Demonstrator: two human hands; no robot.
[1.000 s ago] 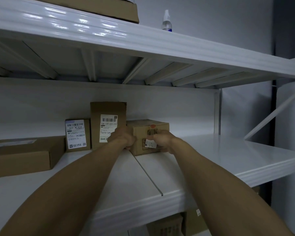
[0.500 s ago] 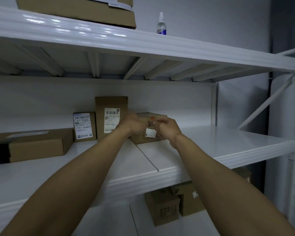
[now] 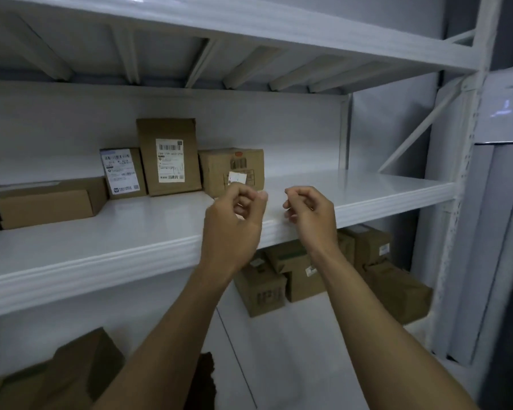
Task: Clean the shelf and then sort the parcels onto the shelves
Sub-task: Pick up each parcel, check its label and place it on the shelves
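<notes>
One squat brown cardboard parcel [image 3: 231,170] is sitting at the back of the white metal shelf [image 3: 367,190], just beside a taller labelled cardboard parcel [image 3: 168,156], labels outward, presumably for sorting, while the left hand [image 3: 234,214] and right hand [image 3: 310,213] are hovering in front, each grip loosely curled, empty.

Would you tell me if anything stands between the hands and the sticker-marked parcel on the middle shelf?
Nothing visible: the left hand and right hand hover empty before the parcel, only bare shelf between.
</notes>
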